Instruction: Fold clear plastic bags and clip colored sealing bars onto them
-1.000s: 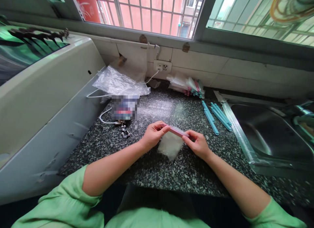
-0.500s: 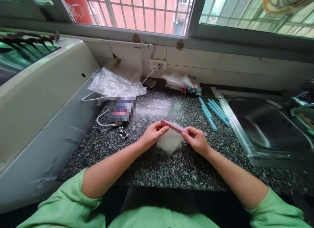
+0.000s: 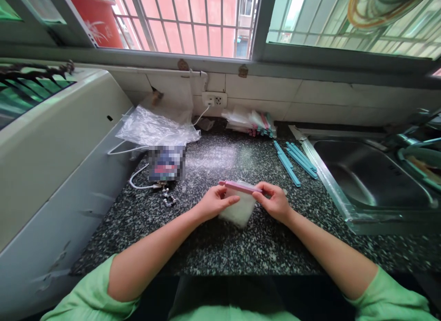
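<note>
Counter (image 3: 241,247): dark and speckled, with a steel sink (image 3: 372,178) on its right side.
Small bag (image 3: 237,210): clear, lies flat on the counter between both hands.
Pink clip (image 3: 241,187): sits along the top edge of the small bag.
Left hand (image 3: 215,203): rests on the small bag, thumb out, loosely curled; not pinching the pink clip.
Right hand (image 3: 275,202): fingers pinched on the pink clip's right end.
Blue clips (image 3: 294,157): lie well apart, near the sink.
Doing it well: I think keep the bag edge flat and straight, then press the clip along evenly.
Writing: none I can read; one thing by the cable is blurred.
</note>
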Demonstrator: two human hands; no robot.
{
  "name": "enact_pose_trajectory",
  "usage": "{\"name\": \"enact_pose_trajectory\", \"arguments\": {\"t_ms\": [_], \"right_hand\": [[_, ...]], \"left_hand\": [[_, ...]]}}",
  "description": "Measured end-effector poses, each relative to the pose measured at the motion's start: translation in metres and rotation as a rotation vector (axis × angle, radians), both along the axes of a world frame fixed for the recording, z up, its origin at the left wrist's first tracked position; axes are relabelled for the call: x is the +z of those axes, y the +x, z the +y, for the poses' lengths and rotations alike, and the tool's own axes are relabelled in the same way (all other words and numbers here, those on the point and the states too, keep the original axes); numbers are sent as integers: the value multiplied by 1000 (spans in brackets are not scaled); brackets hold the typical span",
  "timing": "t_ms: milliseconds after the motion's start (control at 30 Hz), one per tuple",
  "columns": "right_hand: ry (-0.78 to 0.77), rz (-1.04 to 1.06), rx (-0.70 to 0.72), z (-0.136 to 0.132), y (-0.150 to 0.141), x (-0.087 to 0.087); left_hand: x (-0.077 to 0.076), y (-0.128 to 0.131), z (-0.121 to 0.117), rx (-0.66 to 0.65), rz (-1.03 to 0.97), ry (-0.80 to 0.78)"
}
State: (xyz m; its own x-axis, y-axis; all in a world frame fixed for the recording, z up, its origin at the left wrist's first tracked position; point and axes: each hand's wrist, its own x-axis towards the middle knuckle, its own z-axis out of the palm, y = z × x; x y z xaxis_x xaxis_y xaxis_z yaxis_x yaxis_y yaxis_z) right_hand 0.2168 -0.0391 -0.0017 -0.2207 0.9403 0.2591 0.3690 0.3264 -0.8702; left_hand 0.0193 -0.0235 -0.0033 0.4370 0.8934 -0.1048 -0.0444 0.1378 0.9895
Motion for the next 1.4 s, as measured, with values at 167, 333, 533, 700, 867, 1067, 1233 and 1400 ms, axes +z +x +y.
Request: {"name": "enact_pose_trajectory", "arguments": {"t_ms": [167, 333, 533, 700, 867, 1067, 1233, 1400], "right_hand": [[-108, -24, 58, -1, -8, -6], [0, -96, 8, 1, -8, -16], [314, -175, -116, 8, -7, -22], [504, -344, -78, 18, -9, -22], [599, -520, -77, 41, -8, -21], [606, -654, -244, 88, -5, -21], [586, -603, -449, 136, 3, -23], [521, -471, -761, 182, 13, -26]], "left_hand": [[-7, 1, 4, 199, -107, 93], [-11, -1, 6, 277, -101, 133], [-14, 0, 11, 334, -38, 89], [-18, 3, 14, 340, -80, 100], [-22, 8, 29, 308, -55, 139], [-21, 28, 81, 390, -40, 192], [-19, 55, 132, 658, 91, 297], [-24, 88, 166, 734, 188, 609]]}}
